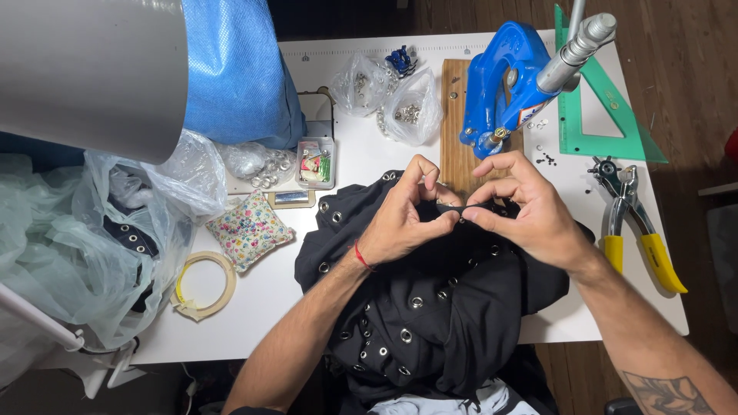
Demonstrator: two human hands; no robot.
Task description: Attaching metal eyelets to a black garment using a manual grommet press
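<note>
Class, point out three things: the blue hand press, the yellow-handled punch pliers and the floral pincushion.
blue hand press (503, 73): head view, on its curved frame.
yellow-handled punch pliers (661, 261): head view, on one yellow grip.
floral pincushion (247, 228): head view, on its middle.

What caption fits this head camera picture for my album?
Left hand and right hand pinch a black eyelet-studded fabric garment beside a blue metal hand press on a white table.

Bright overhead light, sharp centre, blurred lamp shade (92, 73) perhaps too close.

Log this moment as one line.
left hand: pinching black garment | right hand: pinching same fold | blue press: behind
</note>
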